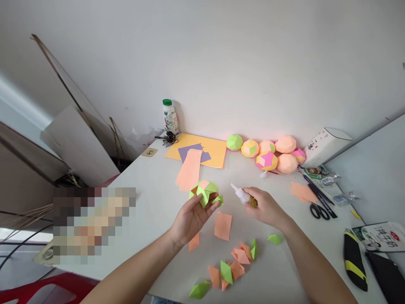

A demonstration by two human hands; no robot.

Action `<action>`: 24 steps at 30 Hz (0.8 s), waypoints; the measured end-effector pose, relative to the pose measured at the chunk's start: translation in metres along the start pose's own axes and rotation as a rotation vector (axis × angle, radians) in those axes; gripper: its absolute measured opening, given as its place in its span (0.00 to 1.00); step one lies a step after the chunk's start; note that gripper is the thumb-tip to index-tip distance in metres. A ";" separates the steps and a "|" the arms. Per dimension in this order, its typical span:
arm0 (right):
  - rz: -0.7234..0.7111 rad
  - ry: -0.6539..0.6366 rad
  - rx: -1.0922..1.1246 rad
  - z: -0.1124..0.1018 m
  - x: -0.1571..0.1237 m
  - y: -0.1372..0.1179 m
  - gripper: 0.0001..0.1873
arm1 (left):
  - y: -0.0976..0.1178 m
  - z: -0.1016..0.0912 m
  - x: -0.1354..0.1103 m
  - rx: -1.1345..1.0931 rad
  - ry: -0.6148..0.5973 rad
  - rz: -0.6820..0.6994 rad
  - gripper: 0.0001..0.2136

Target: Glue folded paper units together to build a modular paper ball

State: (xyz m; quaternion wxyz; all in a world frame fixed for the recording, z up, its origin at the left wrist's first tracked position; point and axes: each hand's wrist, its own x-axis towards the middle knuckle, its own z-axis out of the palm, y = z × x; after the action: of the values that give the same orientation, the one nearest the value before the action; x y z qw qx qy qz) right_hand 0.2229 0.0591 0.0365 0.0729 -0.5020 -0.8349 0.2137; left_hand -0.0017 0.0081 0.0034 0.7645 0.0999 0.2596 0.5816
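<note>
A pale wall (pixel 205 63) backs a white table (pixel 133 223). Near the wall lies a yellow sheet (pixel 217 152), left of 7 faceted paper balls (pixel 266 161). At centre, the left hand (pixel 193 218) pinches a gapped green-and-orange paper ball (pixel 205 193) between thumb and fingers; the right hand (pixel 265 207) wraps a white-nozzled bottle (pixel 243 195). Behind, a green-capped bottle (pixel 171 118) is labelled "D". Folded paper pieces (pixel 226 272) lie in front.

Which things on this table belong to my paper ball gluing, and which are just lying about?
Likely in the job:
glue bottle, in right hand
partly open paper ball, in left hand
folded paper pieces

Seemingly just lying about:
keys
green-capped bottle
white carton
</note>
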 end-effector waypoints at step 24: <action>-0.192 -0.005 0.040 -0.015 -0.028 -0.027 0.20 | 0.000 0.001 -0.001 -0.029 -0.022 -0.031 0.10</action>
State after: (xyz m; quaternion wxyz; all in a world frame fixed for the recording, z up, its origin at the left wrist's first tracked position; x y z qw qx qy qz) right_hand 0.2195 0.0278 0.0639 0.1009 -0.4175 -0.8750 0.2236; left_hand -0.0011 0.0068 0.0045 0.7777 0.0911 0.2440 0.5721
